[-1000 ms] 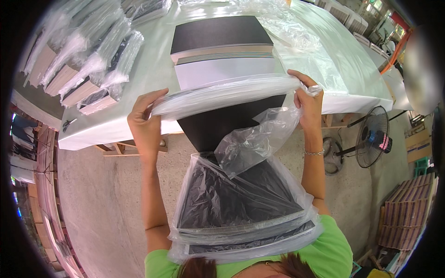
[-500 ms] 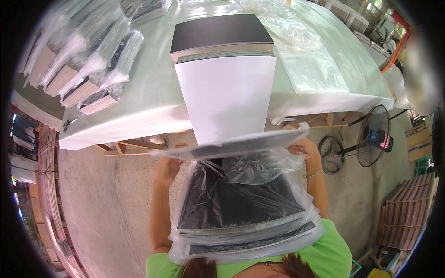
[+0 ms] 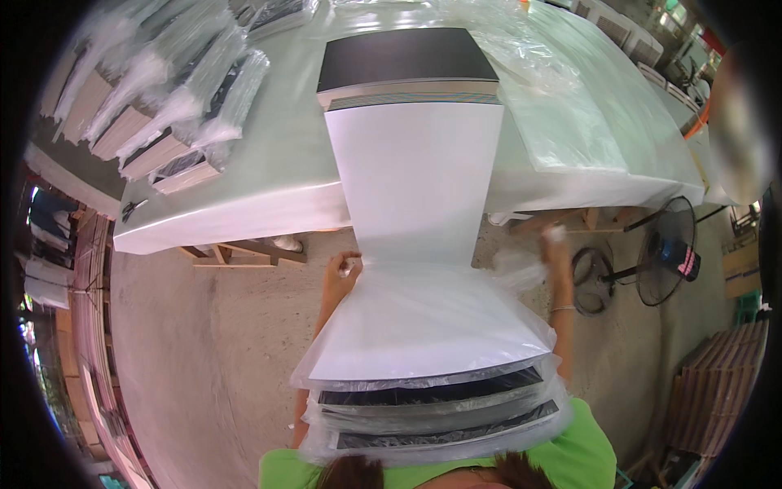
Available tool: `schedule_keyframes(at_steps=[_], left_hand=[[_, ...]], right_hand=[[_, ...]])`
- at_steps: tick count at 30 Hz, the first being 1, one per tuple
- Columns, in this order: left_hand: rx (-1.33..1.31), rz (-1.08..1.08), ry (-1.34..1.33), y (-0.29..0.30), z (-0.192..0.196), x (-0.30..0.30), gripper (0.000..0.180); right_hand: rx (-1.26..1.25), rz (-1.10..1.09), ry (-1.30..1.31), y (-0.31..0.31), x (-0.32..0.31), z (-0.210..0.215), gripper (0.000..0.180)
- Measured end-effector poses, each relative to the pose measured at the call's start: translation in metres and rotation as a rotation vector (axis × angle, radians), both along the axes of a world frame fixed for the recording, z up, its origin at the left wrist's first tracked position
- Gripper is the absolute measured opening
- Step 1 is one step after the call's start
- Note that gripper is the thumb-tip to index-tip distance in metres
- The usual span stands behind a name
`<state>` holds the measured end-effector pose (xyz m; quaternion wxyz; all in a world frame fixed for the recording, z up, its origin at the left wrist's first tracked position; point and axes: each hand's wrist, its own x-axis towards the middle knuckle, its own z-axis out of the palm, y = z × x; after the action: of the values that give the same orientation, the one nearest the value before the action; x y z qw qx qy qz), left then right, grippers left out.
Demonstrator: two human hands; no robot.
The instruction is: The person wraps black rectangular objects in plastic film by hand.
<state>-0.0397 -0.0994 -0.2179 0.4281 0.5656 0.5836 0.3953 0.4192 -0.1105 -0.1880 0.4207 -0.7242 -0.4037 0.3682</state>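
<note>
In front of my body lies a flat, white-faced board in a clear plastic bag (image 3: pixel 436 326), on top of several black boards in plastic (image 3: pixel 432 395). My left hand (image 3: pixel 342 275) is curled, thumb and fingers pinched at the bag's far left corner. My right hand (image 3: pixel 557 248) is raised beyond the far right corner, blurred, beside a loose flap of clear plastic (image 3: pixel 521 269); its grip is unclear. Straight ahead on the table stands a stack of boards with a black top (image 3: pixel 407 59), a large white sheet (image 3: pixel 415 171) facing me below it.
The pale covered table (image 3: pixel 269 213) spans the far side. Plastic-wrapped packs (image 3: pixel 155 134) lie on its left, small dark scissors (image 3: pixel 132 210) near its left corner, clear plastic sheets (image 3: pixel 570 130) on its right. A standing fan (image 3: pixel 664 253) and stacked slatted wood (image 3: pixel 717 391) are to the right.
The plastic-wrapped board, held tilted between both hands, now lies flat on the pile with its white face up. My right hand has moved slightly right and away from it.
</note>
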Motion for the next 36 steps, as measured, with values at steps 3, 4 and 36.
schedule_keyframes(at_steps=[3, 4, 36], left_hand=[[0.007, -0.176, -0.049, 0.019, 0.084, 0.022, 0.021], [0.059, -0.213, -0.029, 0.023, 0.111, 0.030, 0.020], [-0.224, -0.643, -0.473, 0.025, 0.251, 0.091, 0.035]], right_hand=[[0.399, -0.168, 0.311, 0.010, 0.003, 0.120, 0.054], [0.430, -0.255, 0.319, 0.014, -0.024, 0.163, 0.064], [0.797, 0.669, -0.260, 0.018, -0.166, 0.233, 0.090]])
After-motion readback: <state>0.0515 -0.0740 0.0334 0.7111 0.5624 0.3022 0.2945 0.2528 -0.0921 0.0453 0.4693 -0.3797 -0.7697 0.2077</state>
